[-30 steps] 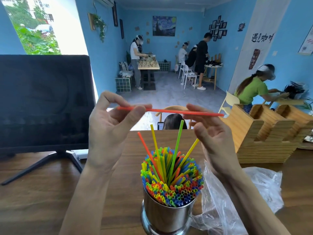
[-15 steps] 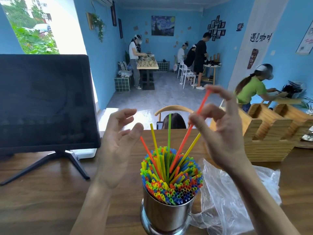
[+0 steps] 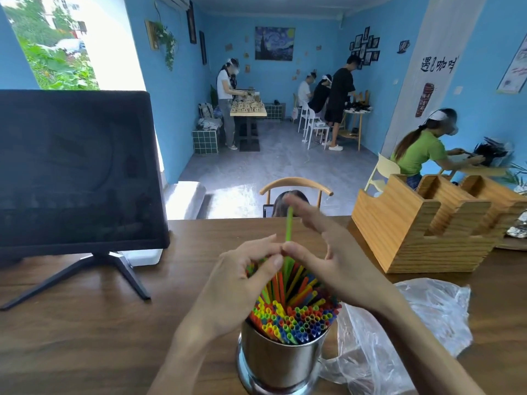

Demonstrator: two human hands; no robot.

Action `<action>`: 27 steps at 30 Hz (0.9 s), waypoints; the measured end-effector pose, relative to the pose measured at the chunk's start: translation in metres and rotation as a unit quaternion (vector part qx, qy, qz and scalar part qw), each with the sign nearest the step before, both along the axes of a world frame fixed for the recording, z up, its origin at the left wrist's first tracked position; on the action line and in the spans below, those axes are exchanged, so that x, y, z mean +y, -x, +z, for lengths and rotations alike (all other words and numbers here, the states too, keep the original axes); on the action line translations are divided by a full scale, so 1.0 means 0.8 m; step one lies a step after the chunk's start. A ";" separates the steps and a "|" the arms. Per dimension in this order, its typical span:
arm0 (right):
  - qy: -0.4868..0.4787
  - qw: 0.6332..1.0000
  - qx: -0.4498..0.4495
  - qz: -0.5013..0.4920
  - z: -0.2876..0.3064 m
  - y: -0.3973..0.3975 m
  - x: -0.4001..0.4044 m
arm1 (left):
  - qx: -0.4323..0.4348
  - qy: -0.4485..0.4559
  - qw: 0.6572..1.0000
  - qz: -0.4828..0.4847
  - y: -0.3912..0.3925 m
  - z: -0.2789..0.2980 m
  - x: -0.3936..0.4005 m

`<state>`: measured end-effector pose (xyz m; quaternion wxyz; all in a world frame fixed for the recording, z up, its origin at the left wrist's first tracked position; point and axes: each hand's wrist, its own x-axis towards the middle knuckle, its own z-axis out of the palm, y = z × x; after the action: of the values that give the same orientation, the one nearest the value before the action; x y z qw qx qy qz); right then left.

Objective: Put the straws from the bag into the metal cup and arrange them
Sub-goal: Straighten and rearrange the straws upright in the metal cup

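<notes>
Both hands meet just above the metal cup [image 3: 281,363], which stands at the near edge of the desk [image 3: 85,323]. Left of the cup's centre, the left hand [image 3: 242,283] curls its thumb and fingers toward the base of a raised green straw [image 3: 289,223], apparently pinching it, though the contact itself is blurred. That straw stands nearly upright, well above the packed straws [image 3: 296,317] filling the cup. On the cup's right side, the right hand [image 3: 328,260] presses a fingertip to the same straw while its other fingers spread loosely. Right of the cup lies the crumpled plastic bag [image 3: 413,323], seemingly empty.

The likely trouble: the bundle looks tight, so pushing the green straw down off-axis could buckle it or lift neighbouring straws. A sideways nudge from either wrist might also tip the cup, so near the desk's edge.
</notes>
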<state>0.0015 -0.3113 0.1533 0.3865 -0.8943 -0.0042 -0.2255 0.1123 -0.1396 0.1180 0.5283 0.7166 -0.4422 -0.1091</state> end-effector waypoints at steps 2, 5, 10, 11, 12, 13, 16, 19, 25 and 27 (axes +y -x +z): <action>0.030 0.998 0.044 0.018 -0.006 0.007 -0.001 | -0.018 0.015 1.000 0.001 0.003 -0.002 0.006; 0.019 1.000 0.019 0.007 -0.020 0.016 0.000 | -0.018 0.130 0.991 0.038 0.011 -0.001 0.010; -0.130 0.991 -0.031 -0.008 -0.026 0.007 -0.011 | 0.073 0.154 0.979 0.108 0.008 0.000 0.001; -0.138 0.990 -0.033 -0.027 -0.028 0.002 -0.015 | 0.083 0.120 0.985 0.093 0.005 -0.002 -0.001; -0.129 0.990 -0.018 -0.044 -0.030 -0.005 -0.020 | 0.099 0.087 0.989 0.070 0.005 -0.004 -0.002; -0.116 0.992 0.016 -0.052 -0.032 -0.010 -0.025 | 0.123 0.067 0.989 0.048 0.005 -0.005 -0.002; -0.102 0.988 0.115 -0.032 -0.035 -0.025 -0.034 | 0.190 0.071 0.979 0.030 0.007 -0.007 -0.002; -0.104 0.982 0.156 -0.009 -0.029 -0.031 -0.036 | 0.199 0.075 0.976 0.041 0.006 -0.010 -0.001; -0.128 0.982 0.139 0.016 -0.029 -0.035 -0.041 | 0.181 0.079 0.979 0.054 0.008 -0.017 0.000; -0.124 0.984 0.126 0.015 -0.029 -0.036 -0.041 | 0.182 0.086 0.977 0.064 0.008 -0.018 -0.001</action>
<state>0.0307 -0.3445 0.1299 0.4949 -0.8607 0.0587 -0.1038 0.1063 -0.1403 0.1034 0.6657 0.6630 -0.2999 -0.1653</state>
